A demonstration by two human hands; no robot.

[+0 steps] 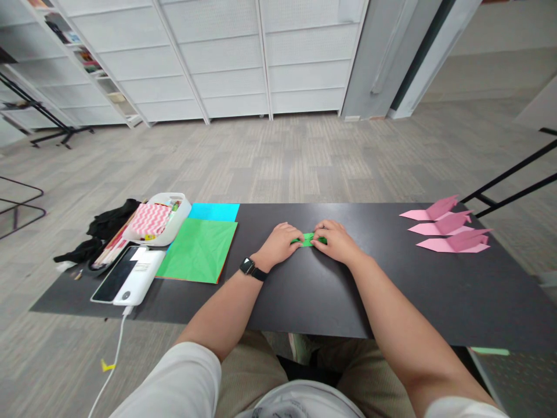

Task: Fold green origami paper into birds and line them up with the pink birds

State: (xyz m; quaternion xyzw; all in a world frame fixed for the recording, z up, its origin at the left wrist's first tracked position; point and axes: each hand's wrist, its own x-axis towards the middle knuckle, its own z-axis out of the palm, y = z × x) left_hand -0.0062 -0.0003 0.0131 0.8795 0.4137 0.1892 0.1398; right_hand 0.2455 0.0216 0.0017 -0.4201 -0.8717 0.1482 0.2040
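Note:
A small folded strip of green paper (pixel 308 240) lies on the dark table in front of me. My left hand (pixel 282 242) pinches its left end, fingers closed and a black watch on the wrist. The other end is gripped by my right hand (pixel 336 241), with thumb and fingertips pressed onto the paper. Both hands cover the paper's ends, so only its middle shows. Left of my hands is a stack of green sheets (pixel 200 249), with a blue sheet (pixel 215 211) behind it. Several folded pink paper birds (pixel 452 241) stand in a row at the right.
At the table's left are a white basket (pixel 180 217) holding a pink-and-white patterned item, a black cloth (pixel 115 217), a phone (pixel 115 276) and a white power bank (pixel 139 278) with a cable. The dark table (pixel 304 302) ends close to my lap.

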